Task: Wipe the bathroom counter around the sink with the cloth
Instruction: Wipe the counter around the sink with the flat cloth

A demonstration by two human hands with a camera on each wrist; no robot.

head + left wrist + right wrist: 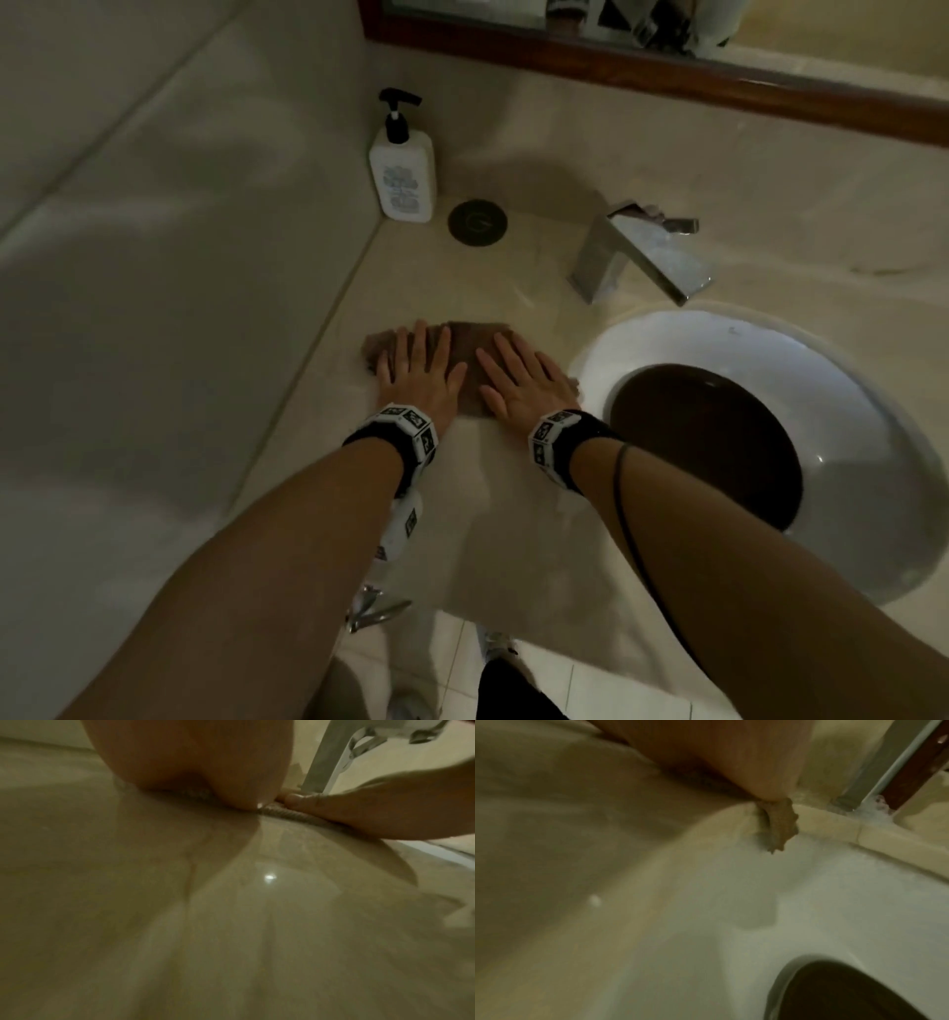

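Observation:
A brown cloth lies flat on the beige counter, left of the round white sink. My left hand presses on the cloth's left part, palm down, fingers straight. Beside it my right hand lies flat on the right part, fingers spread. In the left wrist view the cloth shows as a thin strip under the right hand. A frayed corner of the cloth sticks out from under my palm in the right wrist view, at the sink's rim.
A white pump bottle stands in the back corner by the side wall, with a dark round disc next to it. A chrome faucet stands behind the sink. A wood-framed mirror hangs above. The sink holds dark water.

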